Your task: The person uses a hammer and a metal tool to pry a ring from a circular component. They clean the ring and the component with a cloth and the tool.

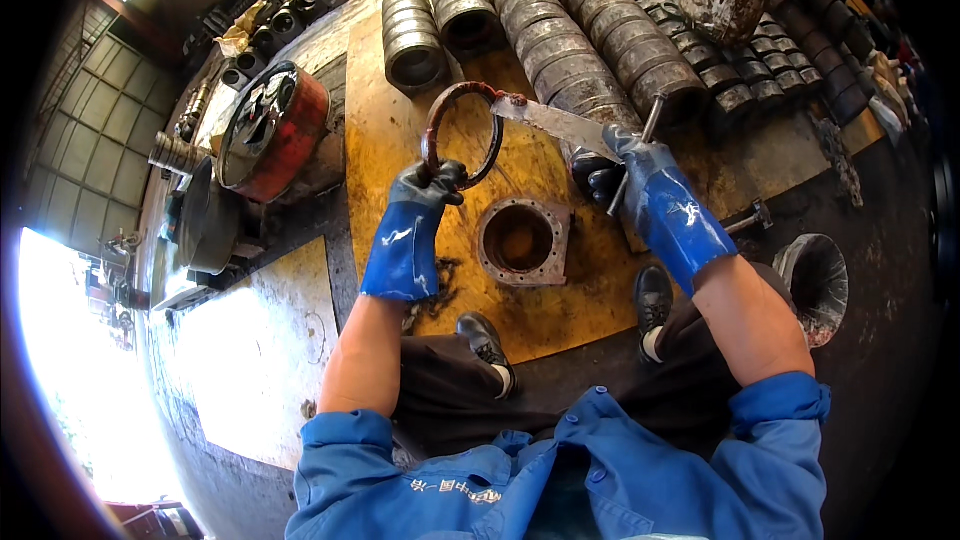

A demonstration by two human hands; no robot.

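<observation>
Yellow floor board (400, 130) under me, my left hand (428, 190) grips a rusty ring (462, 132) while my right hand (625, 175) squeezes a flat blade (555, 122), scraping its top edge; next I think I turn the ring.

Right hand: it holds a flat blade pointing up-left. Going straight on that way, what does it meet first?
The right hand with its blade would meet the rusty ring held by the left hand; the tip already seems to touch the ring's top edge, though depth is unclear.
</observation>
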